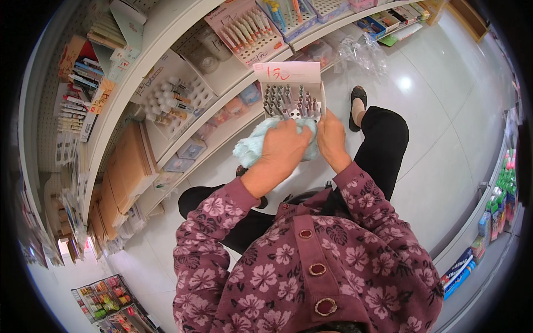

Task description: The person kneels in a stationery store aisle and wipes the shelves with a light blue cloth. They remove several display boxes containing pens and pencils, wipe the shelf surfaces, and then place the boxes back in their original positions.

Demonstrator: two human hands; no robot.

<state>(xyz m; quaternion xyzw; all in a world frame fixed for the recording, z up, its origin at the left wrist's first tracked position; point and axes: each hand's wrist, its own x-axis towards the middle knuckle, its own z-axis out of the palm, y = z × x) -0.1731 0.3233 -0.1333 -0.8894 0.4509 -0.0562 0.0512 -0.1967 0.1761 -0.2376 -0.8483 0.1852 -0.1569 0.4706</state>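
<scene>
My right hand (333, 139) grips the right side of a white display box of pens (288, 74), its raised back panel marked in red handwriting. Upright pens with dark round ends (278, 100) stand in rows of holes, and several holes at the front show no pen. A pale blue-green cloth (252, 145) is bunched under my left hand (287, 143), whose fingers press it at the front of the box. The cloth and fingers hide the box's lower front. Both hands are in front of me, above the floor between my knees.
Curved white shelving (166, 45) runs along the left, holding a pink pen display (250, 31), a marker holder (175, 98) and brown cardboard folders (125, 175). Clear plastic wrap (362, 54) hangs at the lower shelf. Another shelf (470, 216) with packaged goods curves along the right. A goods rack (104, 297) stands lower left.
</scene>
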